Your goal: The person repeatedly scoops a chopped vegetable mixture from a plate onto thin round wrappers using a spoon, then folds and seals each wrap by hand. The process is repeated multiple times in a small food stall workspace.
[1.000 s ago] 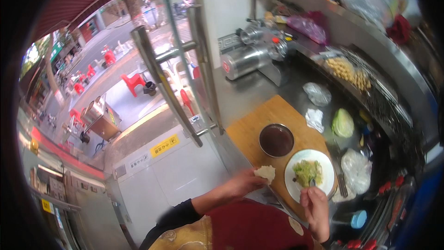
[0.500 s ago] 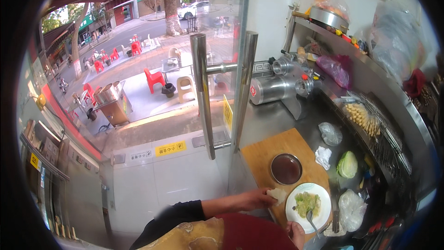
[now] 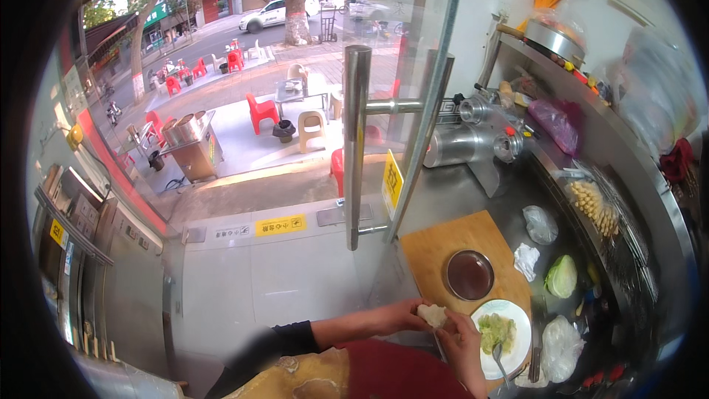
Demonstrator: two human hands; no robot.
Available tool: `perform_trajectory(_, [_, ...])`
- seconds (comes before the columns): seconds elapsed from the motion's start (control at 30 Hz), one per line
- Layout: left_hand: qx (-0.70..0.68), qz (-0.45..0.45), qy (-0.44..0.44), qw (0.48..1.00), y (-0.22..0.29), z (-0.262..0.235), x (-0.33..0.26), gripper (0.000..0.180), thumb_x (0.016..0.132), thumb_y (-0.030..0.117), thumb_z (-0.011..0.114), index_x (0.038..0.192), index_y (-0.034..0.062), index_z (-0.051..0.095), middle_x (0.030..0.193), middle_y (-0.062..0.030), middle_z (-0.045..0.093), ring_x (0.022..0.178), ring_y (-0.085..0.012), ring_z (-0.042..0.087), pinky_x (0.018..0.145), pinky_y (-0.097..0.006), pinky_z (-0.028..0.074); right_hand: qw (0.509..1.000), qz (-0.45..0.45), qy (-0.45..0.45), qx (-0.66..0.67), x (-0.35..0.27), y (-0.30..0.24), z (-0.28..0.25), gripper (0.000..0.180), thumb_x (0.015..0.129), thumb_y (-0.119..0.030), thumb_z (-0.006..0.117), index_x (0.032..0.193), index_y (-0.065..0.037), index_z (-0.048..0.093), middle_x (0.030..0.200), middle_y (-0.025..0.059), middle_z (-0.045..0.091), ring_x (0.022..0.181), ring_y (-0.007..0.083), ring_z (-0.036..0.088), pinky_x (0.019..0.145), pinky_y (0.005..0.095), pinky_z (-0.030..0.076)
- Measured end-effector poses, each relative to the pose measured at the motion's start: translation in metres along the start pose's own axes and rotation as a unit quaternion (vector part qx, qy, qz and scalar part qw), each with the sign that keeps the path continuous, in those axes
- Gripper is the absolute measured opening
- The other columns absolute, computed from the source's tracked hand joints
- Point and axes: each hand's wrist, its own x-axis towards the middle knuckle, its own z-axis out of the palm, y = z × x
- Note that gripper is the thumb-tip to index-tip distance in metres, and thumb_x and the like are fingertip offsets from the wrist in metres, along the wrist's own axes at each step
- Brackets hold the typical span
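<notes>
My left hand (image 3: 402,315) and my right hand (image 3: 464,340) meet at the near edge of a wooden cutting board (image 3: 443,247). Between them they hold a small pale piece of dough (image 3: 432,315), fingers pinched around it. Just right of my right hand stands a white plate (image 3: 521,315) with green chopped filling (image 3: 495,330) and a spoon (image 3: 499,360) lying in it. A round dark metal bowl (image 3: 469,275) rests on the board beyond the plate.
A steel counter (image 3: 509,207) runs back on the right with a metal grinder (image 3: 461,144), a half cabbage (image 3: 563,275), plastic bags and a crumpled white cloth (image 3: 526,260). A glass door with a steel handle (image 3: 356,140) stands ahead, street and red chairs outside.
My right hand has left the plate and come across to the dough in my left hand. The view has tilted upward and swung left, showing more of the door and street.
</notes>
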Motion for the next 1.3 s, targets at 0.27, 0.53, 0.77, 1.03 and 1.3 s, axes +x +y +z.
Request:
perform_trajectory(0.27, [0.078, -0.011, 0.028, 0.996, 0.000, -0.010, -0.016, 0.044, 0.083, 0.012, 0.072, 0.122, 0.0023, 0.051, 0.111, -0.0043, 0.060, 0.106, -0.0118, 0.054, 0.093, -0.026, 0.042, 0.997, 0.010, -0.068, 0.047, 0.005, 0.006, 0.011, 0.035, 0.077, -0.003, 0.073, 0.111, -0.005, 0.065, 0.103, 0.0115, 0.061, 0.079, 0.0228, 0.065, 0.069, 0.0312, 0.053])
perform_trajectory(0.53, [0.132, -0.040, 0.012, 0.990, 0.001, -0.011, -0.008, 0.046, 0.082, 0.011, 0.074, 0.122, 0.0026, 0.053, 0.110, -0.0044, 0.062, 0.103, -0.0123, 0.055, 0.092, -0.027, 0.043, 0.997, -0.023, -0.064, 0.035, -0.003, 0.021, 0.008, 0.038, 0.076, 0.000, 0.073, 0.112, -0.005, 0.063, 0.106, 0.0106, 0.061, 0.076, 0.0191, 0.065, 0.068, 0.0285, 0.052])
perform_trajectory(0.77, [0.043, -0.006, -0.055, 0.998, 0.022, 0.003, 0.012, 0.042, 0.088, 0.010, 0.067, 0.127, 0.0024, 0.054, 0.120, -0.0058, 0.061, 0.114, -0.0151, 0.054, 0.099, -0.028, 0.041, 0.992, 0.113, -0.008, 0.049, -0.009, 0.038, 0.006, 0.043, 0.078, -0.006, 0.073, 0.118, -0.007, 0.059, 0.107, 0.0109, 0.064, 0.085, 0.0201, 0.065, 0.076, 0.0331, 0.053])
perform_trajectory(1.03, [-0.166, 0.001, 0.004, 0.986, 0.011, 0.008, 0.052, 0.054, 0.087, -0.001, 0.058, 0.138, 0.0068, 0.042, 0.136, -0.0076, 0.051, 0.126, -0.0230, 0.049, 0.106, -0.038, 0.040, 0.975, 0.104, 0.167, 0.103, -0.024, 0.055, -0.029, 0.034, 0.079, 0.004, 0.070, 0.111, -0.005, 0.063, 0.098, 0.0068, 0.062, 0.073, 0.0105, 0.059, 0.062, 0.0232, 0.046])
perform_trajectory(1.3, [-0.119, -0.048, -0.046, 0.991, 0.002, 0.036, 0.072, 0.058, 0.080, -0.006, 0.060, 0.134, 0.0072, 0.043, 0.130, -0.0070, 0.053, 0.118, -0.0208, 0.054, 0.101, -0.036, 0.043, 0.980, 0.070, 0.189, -0.003, -0.045, 0.030, -0.043, 0.042, 0.075, 0.007, 0.070, 0.115, -0.005, 0.063, 0.111, 0.0088, 0.061, 0.077, 0.0128, 0.059, 0.062, 0.0238, 0.046])
